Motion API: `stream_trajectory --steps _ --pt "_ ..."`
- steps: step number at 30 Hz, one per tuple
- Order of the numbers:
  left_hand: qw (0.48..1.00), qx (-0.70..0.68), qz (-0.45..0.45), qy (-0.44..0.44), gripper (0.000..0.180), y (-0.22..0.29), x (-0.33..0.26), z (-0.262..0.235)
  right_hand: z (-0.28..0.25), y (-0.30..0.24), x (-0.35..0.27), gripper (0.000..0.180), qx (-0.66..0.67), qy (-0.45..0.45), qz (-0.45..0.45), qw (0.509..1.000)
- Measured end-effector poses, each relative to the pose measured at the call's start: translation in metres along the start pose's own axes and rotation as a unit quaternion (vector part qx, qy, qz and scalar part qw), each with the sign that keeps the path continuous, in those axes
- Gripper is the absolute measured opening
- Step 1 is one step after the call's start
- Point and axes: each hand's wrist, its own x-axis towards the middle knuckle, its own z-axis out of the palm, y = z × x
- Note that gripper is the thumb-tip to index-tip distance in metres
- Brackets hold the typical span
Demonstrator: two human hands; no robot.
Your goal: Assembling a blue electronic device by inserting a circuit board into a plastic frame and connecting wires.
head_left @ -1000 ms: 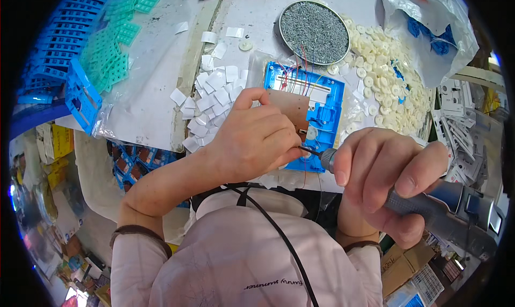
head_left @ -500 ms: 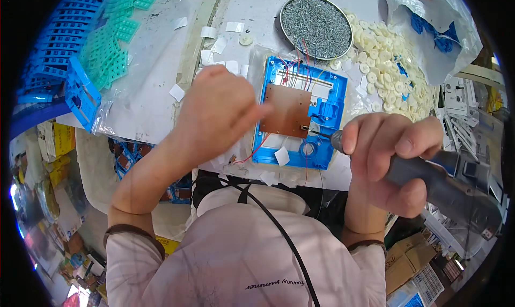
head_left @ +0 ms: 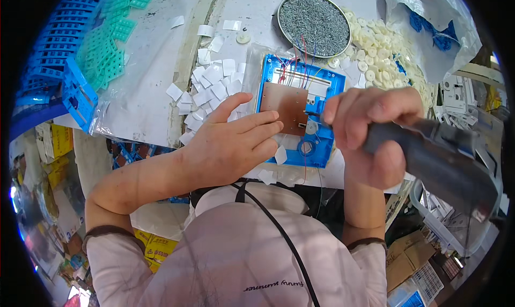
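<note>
A blue plastic housing [head_left: 334,84] lies on the table in front of me, with a brown circuit board [head_left: 283,106] inside it and thin wires at its far end. My left hand [head_left: 230,143] has its fingers spread; their tips rest at the board's left edge. Wrapped in my right hand [head_left: 370,122] is a dark electric screwdriver [head_left: 440,162], its body slanting down to the right. The tool's tip points left at the right edge of the board; whether it touches a screw I cannot tell.
Beyond the housing stands a round tray [head_left: 278,30] full of small screws. Cream plastic discs [head_left: 373,55] are heaped to its right. White square pieces [head_left: 212,84] lie left of the housing. Green keypads [head_left: 104,55] and blue frames [head_left: 56,44] pile up at far left.
My left hand has opened from a closed shape and come down to the board, uncovering the white pieces. My right hand has moved the screwdriver tip farther away along the board's right edge.
</note>
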Motion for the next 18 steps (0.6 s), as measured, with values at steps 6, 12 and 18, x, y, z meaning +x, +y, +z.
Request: stream_trajectory --steps 6,12,18 --pt "1.000 -0.022 -0.004 0.016 0.025 0.000 0.000 0.000 0.006 0.015 0.007 0.035 -0.012 0.025 0.013 1.000" --pt "0.997 -0.059 -0.015 0.042 0.028 -0.004 -0.002 0.005 0.015 0.026 0.008 0.032 -0.047 0.025 0.008 0.999" --pt "0.993 -0.095 -0.047 0.041 0.023 -0.005 -0.004 0.005 0.010 0.024 0.008 0.034 -0.061 0.015 0.024 0.998"
